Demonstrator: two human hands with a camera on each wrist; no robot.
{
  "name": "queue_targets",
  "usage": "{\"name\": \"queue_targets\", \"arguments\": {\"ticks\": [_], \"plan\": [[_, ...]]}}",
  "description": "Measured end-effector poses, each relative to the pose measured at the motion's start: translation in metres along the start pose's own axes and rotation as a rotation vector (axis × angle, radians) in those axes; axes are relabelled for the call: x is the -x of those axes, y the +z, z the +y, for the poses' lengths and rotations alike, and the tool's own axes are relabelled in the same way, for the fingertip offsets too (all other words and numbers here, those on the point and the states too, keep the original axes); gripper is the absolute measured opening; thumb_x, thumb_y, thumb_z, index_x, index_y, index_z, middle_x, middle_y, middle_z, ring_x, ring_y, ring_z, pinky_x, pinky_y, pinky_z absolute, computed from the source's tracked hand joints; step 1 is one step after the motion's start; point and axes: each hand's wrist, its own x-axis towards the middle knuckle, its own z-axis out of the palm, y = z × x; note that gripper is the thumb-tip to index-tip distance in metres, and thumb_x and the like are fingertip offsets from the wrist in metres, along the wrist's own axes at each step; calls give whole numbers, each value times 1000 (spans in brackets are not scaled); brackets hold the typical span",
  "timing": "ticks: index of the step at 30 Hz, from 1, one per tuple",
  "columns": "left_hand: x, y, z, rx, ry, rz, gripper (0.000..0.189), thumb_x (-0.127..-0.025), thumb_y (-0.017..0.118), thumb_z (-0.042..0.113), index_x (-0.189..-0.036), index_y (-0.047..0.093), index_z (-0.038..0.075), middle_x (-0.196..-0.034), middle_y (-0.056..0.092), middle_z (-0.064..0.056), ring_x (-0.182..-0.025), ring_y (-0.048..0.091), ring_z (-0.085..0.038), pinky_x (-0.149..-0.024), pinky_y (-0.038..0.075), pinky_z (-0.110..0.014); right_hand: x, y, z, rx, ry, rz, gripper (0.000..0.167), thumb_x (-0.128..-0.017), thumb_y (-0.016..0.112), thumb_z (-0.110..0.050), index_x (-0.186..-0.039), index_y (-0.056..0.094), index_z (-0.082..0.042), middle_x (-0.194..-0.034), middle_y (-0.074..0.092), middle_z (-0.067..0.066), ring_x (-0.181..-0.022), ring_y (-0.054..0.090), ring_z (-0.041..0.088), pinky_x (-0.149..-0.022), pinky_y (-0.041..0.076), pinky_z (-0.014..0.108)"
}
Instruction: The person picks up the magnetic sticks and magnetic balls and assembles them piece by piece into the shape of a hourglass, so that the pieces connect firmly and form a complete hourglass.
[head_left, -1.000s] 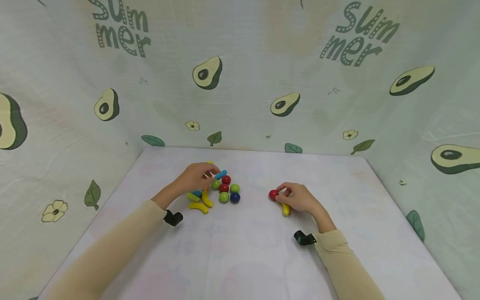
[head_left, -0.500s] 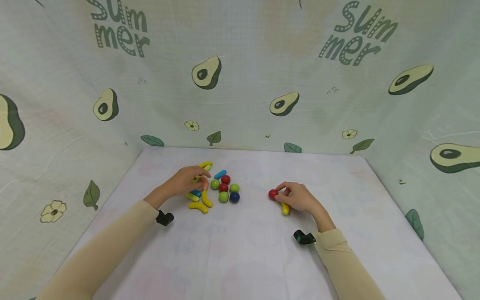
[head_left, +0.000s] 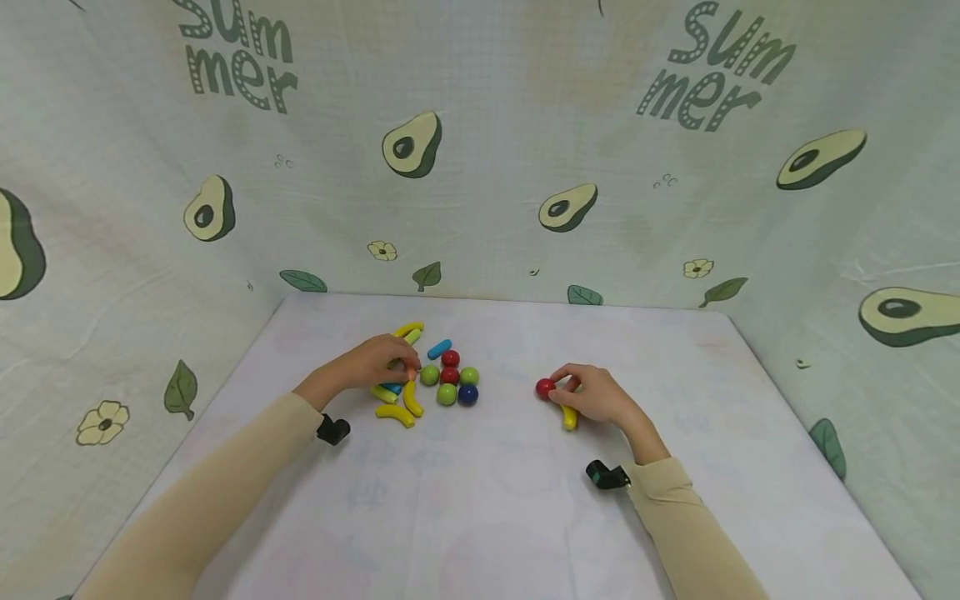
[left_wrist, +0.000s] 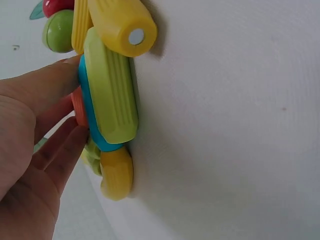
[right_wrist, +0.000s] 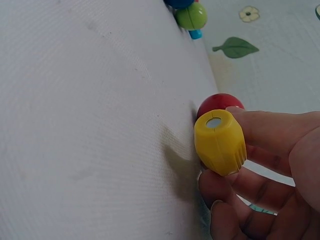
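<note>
On the left, my left hand [head_left: 373,361] pinches a coral-orange magnetic stick [left_wrist: 79,107] between thumb and fingers, mostly hidden behind blue and green sticks in the left wrist view. Around it lie curved yellow sticks [head_left: 412,400], a light green stick [left_wrist: 111,92] and a blue stick [left_wrist: 88,92]. My right hand [head_left: 596,393] holds a red ball [head_left: 545,388] between thumb and fingers at the table's right of centre. Beside the ball is a yellow stick [right_wrist: 220,142], a silver magnet in its near end, pointing toward the right wrist camera.
Right of my left hand sits a cluster of balls: a green ball [head_left: 430,375], a red ball [head_left: 450,377], a dark blue ball [head_left: 468,395] and others. A loose blue stick [head_left: 439,349] lies behind them. Printed cloth walls [head_left: 480,258] bound the white table [head_left: 480,500].
My left hand let go of the blue stick near the balls, drew back left, and took hold of the coral-orange stick. My right hand stayed put with the red ball.
</note>
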Motion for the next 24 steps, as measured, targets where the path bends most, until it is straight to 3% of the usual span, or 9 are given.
{"name": "queue_targets", "arguments": {"ticks": [7,15,19,24], "plan": [[-1,1,4,-8,-5,20,13,-100,78,20,-112,79,17,-108,71,4,-109,57,-26,-105,48,-51,0,0,0,-1,3,4,31,-100,75,-28,-125,71,-10,-97,69,7,-76,59,20,-67,48,32],[-7,6,-3,-45,-3,62,12,-100,77,26,-110,78,20,-107,71,3,-101,55,-23,-96,50,-43,-1,0,1,1,5,6,31,-100,75,-28,-125,71,-10,-97,69,7,-76,59,20,-67,48,31],[-8,6,-5,-69,6,90,11,-101,76,18,-110,78,15,-104,74,3,-98,59,-23,-97,52,-44,-1,-1,1,1,14,3,32,-100,75,-29,-126,71,-10,-98,69,7,-77,60,20,-68,48,32],[-8,6,-5,-83,-37,96,15,-102,73,21,-114,78,14,-108,75,0,-102,62,-24,-102,54,-47,-2,0,1,-1,8,-1,32,-100,75,-29,-126,71,-10,-98,70,7,-77,60,19,-68,48,31]]}}
